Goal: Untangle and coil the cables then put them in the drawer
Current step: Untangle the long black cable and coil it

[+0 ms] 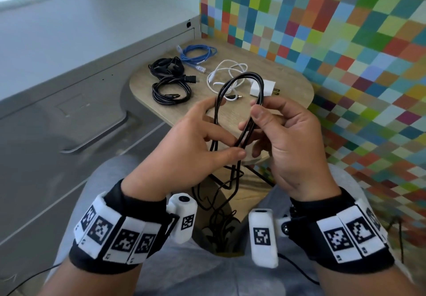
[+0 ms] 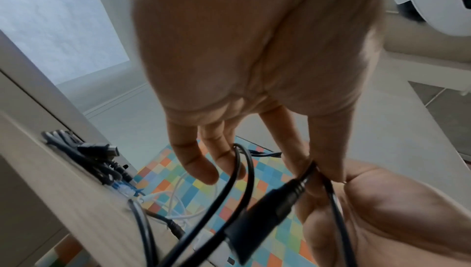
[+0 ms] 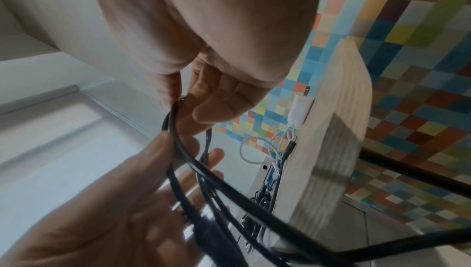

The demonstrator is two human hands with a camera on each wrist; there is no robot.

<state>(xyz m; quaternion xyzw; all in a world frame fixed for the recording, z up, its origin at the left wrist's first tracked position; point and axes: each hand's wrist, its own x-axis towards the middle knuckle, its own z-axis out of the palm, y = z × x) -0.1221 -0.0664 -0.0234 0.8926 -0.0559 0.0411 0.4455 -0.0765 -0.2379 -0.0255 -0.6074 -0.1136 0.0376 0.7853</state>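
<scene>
A person's left hand [image 1: 184,143] and right hand [image 1: 292,138] work a thin black power cable [image 1: 239,83] into loops above the near edge of a small rounded light-wood desk [image 1: 288,83]. The left grip is curled on the cable: thumb and forefinger pinch the lower strands where they cross, while the upper fingers steady the loop's left side. Just right of it, the right grip pinches the loop's right strand between thumb and fingertips; the wrist views show a thick black barrel plug [image 2: 265,207] lying between the two palms. Below both grips the cable's remainder hangs loose and kinked toward the floor between the person's knees, so this coil looks only begun.

Beyond the left grip, on the desk, lie two black cable bundles [image 1: 170,81], apparently already wound, and farther back a coiled blue network cable [image 1: 198,54]. Beyond the right grip sits a white charging cable [image 1: 227,73] in loose, uneven loops, attached to a white wall charger [image 1: 262,88]; it may still need tidying.

No drawer can be made out with certainty; the grey cabinet [image 1: 69,69] well left of the grips may hold it. By this evidence roughly half the coiling is done, and stowing has not started.
</scene>
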